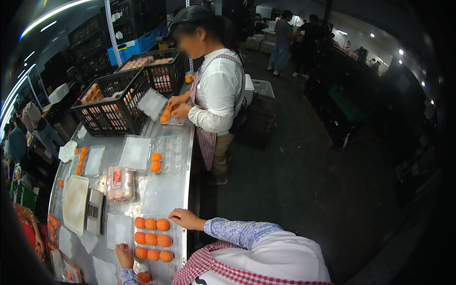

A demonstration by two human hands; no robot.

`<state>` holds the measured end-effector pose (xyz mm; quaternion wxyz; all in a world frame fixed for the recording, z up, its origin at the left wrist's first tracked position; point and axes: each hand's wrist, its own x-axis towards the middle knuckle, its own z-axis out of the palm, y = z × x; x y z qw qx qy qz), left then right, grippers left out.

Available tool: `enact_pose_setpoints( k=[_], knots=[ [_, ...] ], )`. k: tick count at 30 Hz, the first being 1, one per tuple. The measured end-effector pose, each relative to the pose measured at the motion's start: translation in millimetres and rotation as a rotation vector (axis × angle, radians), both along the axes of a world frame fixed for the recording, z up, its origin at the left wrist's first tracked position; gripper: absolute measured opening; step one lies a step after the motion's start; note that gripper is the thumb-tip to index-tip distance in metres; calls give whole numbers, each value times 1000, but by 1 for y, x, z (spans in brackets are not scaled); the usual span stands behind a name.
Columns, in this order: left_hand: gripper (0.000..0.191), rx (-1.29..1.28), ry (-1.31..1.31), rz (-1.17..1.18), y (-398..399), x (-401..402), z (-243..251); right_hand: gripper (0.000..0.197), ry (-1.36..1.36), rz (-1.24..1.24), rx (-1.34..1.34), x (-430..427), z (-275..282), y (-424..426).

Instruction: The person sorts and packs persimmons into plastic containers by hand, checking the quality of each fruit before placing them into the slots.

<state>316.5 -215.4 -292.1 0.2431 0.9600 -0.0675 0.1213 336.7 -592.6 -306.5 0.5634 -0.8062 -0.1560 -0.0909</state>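
A clear plastic clamshell (156, 216) lies unfolded on the metal table before me. Round orange fruits (151, 239) stand in rows of three in its tray half. Its lid half (119, 231), with a white sheet in it, lies flat on the left. At the tray's top right corner is my right hand (187, 219), fingers bent beside a fruit; whether it grips the rim is unclear. My left hand (124, 255) is at the lower end of the seam between lid and tray, fingers curled, their tips partly hidden. Just beyond it sits another orange fruit (143, 277).
A co-worker (217, 85) handles fruit in another tray farther along the table (164, 192). Between us lie a closed fruit pack (120, 185), a weighing scale (94, 211) with a pale pan (75, 203), and a part-filled clamshell (170, 153). Black crates (107, 110) hold packs.
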Motion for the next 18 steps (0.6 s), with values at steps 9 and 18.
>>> enact_pose_setpoints(
  k=[9, 18],
  knots=[
    [11, 77, 75, -1, 16, 18, -29, 12, -72, 28, -5, 0, -3, -4],
    [12, 33, 125, 65, 8, 17, -22, 11, -114, 28, -43, 0, -6, -5]
  ],
)
